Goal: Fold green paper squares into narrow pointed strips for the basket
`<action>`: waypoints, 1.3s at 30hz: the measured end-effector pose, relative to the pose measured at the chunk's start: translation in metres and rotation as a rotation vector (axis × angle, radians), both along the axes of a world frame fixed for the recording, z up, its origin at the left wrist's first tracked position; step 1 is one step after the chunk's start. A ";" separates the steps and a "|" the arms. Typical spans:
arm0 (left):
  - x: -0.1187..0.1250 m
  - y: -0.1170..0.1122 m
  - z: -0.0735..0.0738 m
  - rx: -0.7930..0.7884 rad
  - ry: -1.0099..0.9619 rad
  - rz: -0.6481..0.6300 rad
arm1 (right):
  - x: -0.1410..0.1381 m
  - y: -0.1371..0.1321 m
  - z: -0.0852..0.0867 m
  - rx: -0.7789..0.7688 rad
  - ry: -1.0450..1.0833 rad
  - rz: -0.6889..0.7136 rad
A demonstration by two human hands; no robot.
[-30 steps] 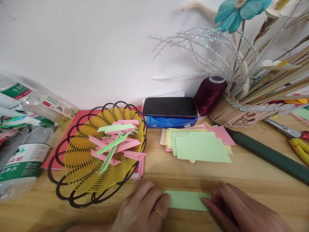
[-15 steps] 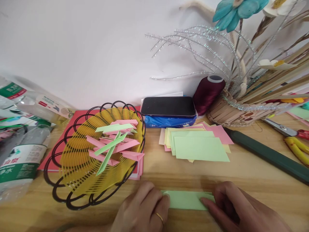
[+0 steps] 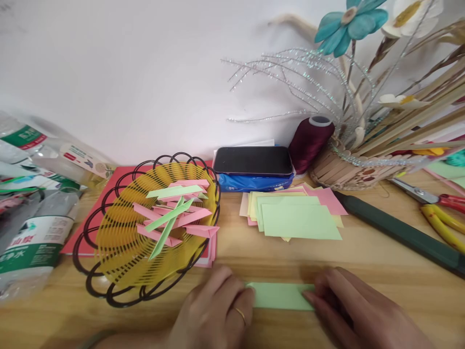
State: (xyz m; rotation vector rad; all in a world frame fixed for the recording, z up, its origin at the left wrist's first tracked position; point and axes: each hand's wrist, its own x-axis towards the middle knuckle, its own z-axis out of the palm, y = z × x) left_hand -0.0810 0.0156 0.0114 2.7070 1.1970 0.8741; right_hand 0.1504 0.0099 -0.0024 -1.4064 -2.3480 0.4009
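A folded strip of light green paper (image 3: 279,295) lies on the wooden table between my hands. My left hand (image 3: 221,310), with a ring on one finger, pinches the strip's left end. At its right end my right hand (image 3: 358,308) is closed, thumb and fingertips on the paper. Beyond them is a fanned stack of green, yellow and pink paper slips (image 3: 301,221). To the left, a yellow woven basket (image 3: 125,264) with a dark looped rim holds several folded pink and green strips (image 3: 170,213).
A phone (image 3: 252,160) rests on a blue packet (image 3: 254,182) by the wall. Beside it stand a maroon thread spool (image 3: 311,143) and a flower-filled basket (image 3: 348,169). Scissors (image 3: 417,191) and a dark green tool (image 3: 399,232) lie right; plastic bottles (image 3: 39,237) are left.
The view has shifted slightly. My right hand has moved a little inward along the green strip, covering more of its right end; both hands stay on the paper.
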 end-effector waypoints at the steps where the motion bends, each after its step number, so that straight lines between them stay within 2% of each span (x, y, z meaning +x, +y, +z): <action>1: 0.000 0.000 0.000 -0.003 0.007 -0.003 | 0.000 0.000 0.001 -0.020 0.006 0.009; 6: -0.001 -0.001 0.003 -0.098 0.215 0.069 | -0.003 0.003 0.011 -0.106 -0.005 0.015; 8: -0.001 0.000 0.004 -0.102 0.240 0.077 | -0.005 0.004 0.015 -0.124 -0.036 0.015; 10: -0.001 0.002 0.003 -0.044 0.221 0.024 | -0.007 0.006 0.017 -0.132 -0.063 0.015; 13: -0.001 0.004 -0.004 0.133 0.225 -0.093 | -0.008 0.007 0.018 -0.096 -0.096 0.029; 14: -0.001 0.004 -0.007 0.167 0.250 -0.143 | -0.008 0.007 0.019 -0.070 -0.111 0.035; 16: -0.001 0.004 -0.010 0.179 0.289 -0.163 | -0.010 0.005 0.021 -0.008 -0.148 0.036; 20: -0.001 0.003 -0.011 0.247 0.380 -0.228 | -0.019 -0.011 0.027 0.131 -0.229 -0.002; 25: 0.003 0.000 -0.010 0.256 0.415 -0.205 | -0.037 -0.043 0.026 0.218 -0.311 0.125; 29: 0.002 -0.001 -0.014 0.280 0.431 -0.241 | -0.040 -0.058 0.018 0.207 -0.356 0.163; 34: -0.002 -0.002 -0.020 0.280 0.476 -0.252 | -0.033 -0.060 0.018 0.167 -0.376 0.172; 39: -0.009 -0.005 -0.014 0.222 0.561 -0.245 | -0.030 -0.057 0.020 0.143 -0.370 0.175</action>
